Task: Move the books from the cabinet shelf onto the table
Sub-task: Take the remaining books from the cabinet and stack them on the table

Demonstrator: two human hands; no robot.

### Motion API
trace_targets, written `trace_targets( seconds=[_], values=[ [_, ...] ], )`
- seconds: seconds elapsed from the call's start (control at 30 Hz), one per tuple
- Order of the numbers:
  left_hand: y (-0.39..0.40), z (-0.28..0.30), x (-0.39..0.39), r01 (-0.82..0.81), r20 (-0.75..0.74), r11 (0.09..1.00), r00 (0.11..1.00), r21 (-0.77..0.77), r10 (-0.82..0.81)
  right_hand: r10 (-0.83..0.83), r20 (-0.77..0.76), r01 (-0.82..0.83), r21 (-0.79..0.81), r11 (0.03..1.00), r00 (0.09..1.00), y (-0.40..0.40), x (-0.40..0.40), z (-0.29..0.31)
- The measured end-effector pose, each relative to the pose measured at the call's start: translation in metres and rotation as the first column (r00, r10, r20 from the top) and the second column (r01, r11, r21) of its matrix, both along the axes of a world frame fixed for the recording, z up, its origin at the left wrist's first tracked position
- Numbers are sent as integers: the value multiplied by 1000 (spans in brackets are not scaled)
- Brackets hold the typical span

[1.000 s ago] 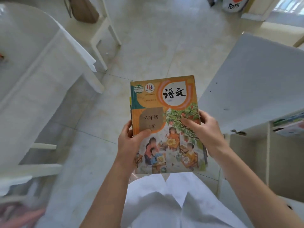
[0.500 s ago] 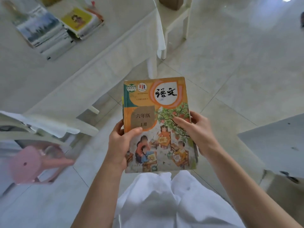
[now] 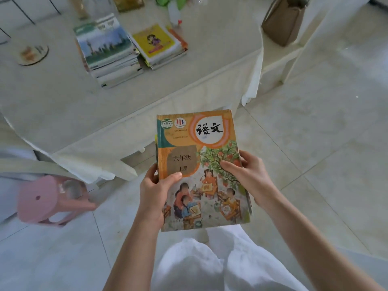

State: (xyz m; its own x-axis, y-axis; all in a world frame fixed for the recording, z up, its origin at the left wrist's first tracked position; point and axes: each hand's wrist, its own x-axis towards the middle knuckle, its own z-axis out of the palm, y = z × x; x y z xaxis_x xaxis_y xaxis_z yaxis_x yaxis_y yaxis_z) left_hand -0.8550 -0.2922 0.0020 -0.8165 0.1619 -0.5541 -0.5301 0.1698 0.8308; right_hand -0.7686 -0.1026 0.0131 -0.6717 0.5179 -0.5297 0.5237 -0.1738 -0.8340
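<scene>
I hold an orange textbook (image 3: 201,156) with children under a tree on its cover, flat in front of me above the floor. My left hand (image 3: 155,190) grips its left edge with the thumb on the cover. My right hand (image 3: 249,175) grips its right edge, thumb on top as well. Edges of more books show under it. Ahead lies the table (image 3: 189,66) with a pale cloth. On it sit two stacks of books: a taller one (image 3: 107,49) with a city cover and a lower one (image 3: 157,45) with a yellow cover.
A pink plastic stool (image 3: 48,200) stands at the left on the tiled floor. A brown bag (image 3: 283,19) rests on a white chair at the table's right end. A round coaster (image 3: 32,53) and some bottles lie at the table's far side.
My view has swung left from the cabinet to the table; the book stacks on it have come into full view. Both hands keep the same hold on the textbook.
</scene>
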Motion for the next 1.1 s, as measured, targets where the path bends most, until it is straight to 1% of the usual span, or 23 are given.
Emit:
trace_targets(
  seconds=[0.2,0.37,0.5,0.67,0.77,0.87,1.0,1.1],
  values=[
    [66,10,-73,-86,-32,996,996,4,86,149,28,-151,49,987,988,77,-94,10],
    [105,12,-133,-124,-61,992,990,8,124,221,1,-221,21,975,975,122,-165,15],
    [127,7,-185,-142,-48,990,989,-2,142,245,22,-245,4,970,969,149,-222,12],
    [145,-5,-264,-123,-47,992,991,-21,122,215,47,-215,-15,977,975,171,-301,0],
    [154,-9,-308,-104,-58,995,993,-2,103,232,50,-230,-41,972,971,184,-345,-2],
    [161,-18,-352,-92,-53,995,994,25,94,251,61,-250,-24,968,966,200,-391,-6],
    [174,-25,-398,-76,-80,996,994,49,80,320,47,-322,45,946,946,225,-441,-8],
    [181,-29,-417,-39,-130,999,991,-3,38,412,46,-414,90,906,910,244,-466,-11]
  ],
)
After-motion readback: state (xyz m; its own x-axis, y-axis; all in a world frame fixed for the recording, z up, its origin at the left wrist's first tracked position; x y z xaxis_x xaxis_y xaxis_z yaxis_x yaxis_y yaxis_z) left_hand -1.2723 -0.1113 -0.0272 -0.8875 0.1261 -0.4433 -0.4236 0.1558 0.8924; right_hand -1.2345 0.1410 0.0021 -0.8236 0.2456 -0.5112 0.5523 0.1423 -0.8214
